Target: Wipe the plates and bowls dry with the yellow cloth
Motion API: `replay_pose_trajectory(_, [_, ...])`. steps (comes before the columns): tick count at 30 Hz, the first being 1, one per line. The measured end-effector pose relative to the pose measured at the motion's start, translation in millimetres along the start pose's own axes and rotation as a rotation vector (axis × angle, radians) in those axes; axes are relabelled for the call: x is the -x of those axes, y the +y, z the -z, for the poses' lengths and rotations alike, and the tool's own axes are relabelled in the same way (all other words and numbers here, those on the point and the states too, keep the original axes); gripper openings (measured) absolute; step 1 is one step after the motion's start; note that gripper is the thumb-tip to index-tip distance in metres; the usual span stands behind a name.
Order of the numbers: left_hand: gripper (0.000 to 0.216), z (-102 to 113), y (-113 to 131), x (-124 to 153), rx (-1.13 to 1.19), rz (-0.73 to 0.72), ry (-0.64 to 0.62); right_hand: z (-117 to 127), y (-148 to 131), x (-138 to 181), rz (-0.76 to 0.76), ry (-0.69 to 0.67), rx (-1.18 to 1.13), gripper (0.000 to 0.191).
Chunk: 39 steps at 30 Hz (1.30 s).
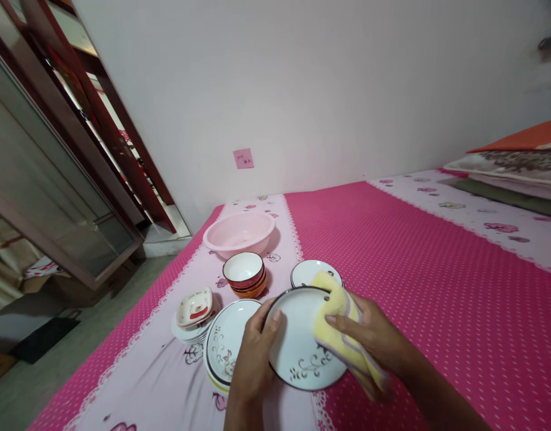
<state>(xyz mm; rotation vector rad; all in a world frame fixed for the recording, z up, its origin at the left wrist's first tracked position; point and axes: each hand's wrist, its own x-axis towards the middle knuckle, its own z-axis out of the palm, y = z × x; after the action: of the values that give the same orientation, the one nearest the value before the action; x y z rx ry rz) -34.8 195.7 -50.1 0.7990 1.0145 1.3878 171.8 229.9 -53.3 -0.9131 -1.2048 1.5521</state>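
A white plate (297, 335) with a dark rim and a brown floral pattern is tilted toward me above the bed. My left hand (260, 341) grips its left edge, thumb on the face and fingers behind. In my right hand (369, 332) is a yellow cloth (336, 317) with a purple edge, pressed over the plate's right side. Behind the held plate, small white plates (309, 269) lie on the sheet, partly hidden. To its left a stack of floral plates (224, 341) rests, partly covered by my left hand.
A pink basin (239, 233) stands near the wall, with stacked bowls (244, 269) before it. At left, a square dish (194, 308) sits on small stacked plates (190, 335). Folded bedding (518, 164) lies at far right; the bed's left edge drops to the floor.
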Motion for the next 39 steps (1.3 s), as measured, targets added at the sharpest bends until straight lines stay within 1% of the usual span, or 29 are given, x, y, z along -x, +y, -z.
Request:
replay_pose_trajectory(2, [0.051,6,3,2,-0.166,0.011,-0.083,0,-9,5,-0.02,-0.061,0.045,0.044])
replay_pose_trajectory(3, [0.049,6,4,3,-0.208,0.0,-0.113,0,-11,7,-0.024,-0.078,0.054,0.043])
replay_pose_trajectory(5, [0.046,3,6,4,-0.238,-0.045,-0.117,-2,-12,8,-0.019,-0.092,0.064,0.04])
replay_pose_trajectory(7, [0.046,-1,7,4,-0.239,-0.084,-0.069,-2,-10,7,-0.002,-0.069,0.075,0.038])
replay_pose_trajectory(9, [0.049,-5,6,3,-0.211,-0.091,-0.019,-2,-6,3,0.023,-0.038,0.082,0.038])
replay_pose_trajectory(12, [0.057,-7,3,1,-0.128,-0.075,0.045,-2,0,-1,0.054,0.005,0.056,0.044])
replay_pose_trajectory(14, [0.062,-8,-1,-1,-0.048,-0.061,0.125,-5,2,-2,0.057,0.029,0.013,0.049])
replay_pose_trajectory(17, [0.064,-13,-5,-4,0.114,-0.077,0.215,-15,6,-2,0.04,0.076,-0.116,0.054])
replay_pose_trajectory(19, [0.06,-18,-7,-5,0.221,-0.11,0.253,-24,10,-2,0.017,0.119,-0.231,0.058])
replay_pose_trajectory(23, [0.051,-33,-10,-2,0.347,-0.148,0.385,-48,23,1,-0.036,0.2,-0.414,0.064])
replay_pose_trajectory(26, [0.05,-46,-14,3,0.403,-0.165,0.445,-64,33,6,-0.087,0.168,-0.513,0.063])
replay_pose_trajectory(29, [0.053,-57,-17,7,0.428,-0.154,0.473,-71,39,9,-0.138,0.109,-0.537,0.062])
replay_pose_trajectory(32, [0.053,-58,-16,7,0.415,-0.151,0.442,-60,36,4,-0.125,0.135,-0.529,0.058])
replay_pose_trajectory(35, [0.059,-45,-9,4,0.331,-0.147,0.345,-35,25,-2,-0.079,0.149,-0.449,0.055])
replay_pose_trajectory(37, [0.059,-30,-3,3,0.207,-0.123,0.234,-15,15,-3,-0.045,0.084,-0.274,0.052])
replay_pose_trajectory(39, [0.051,-15,3,4,0.026,-0.095,0.093,-1,5,-1,0.007,0.003,-0.07,0.047])
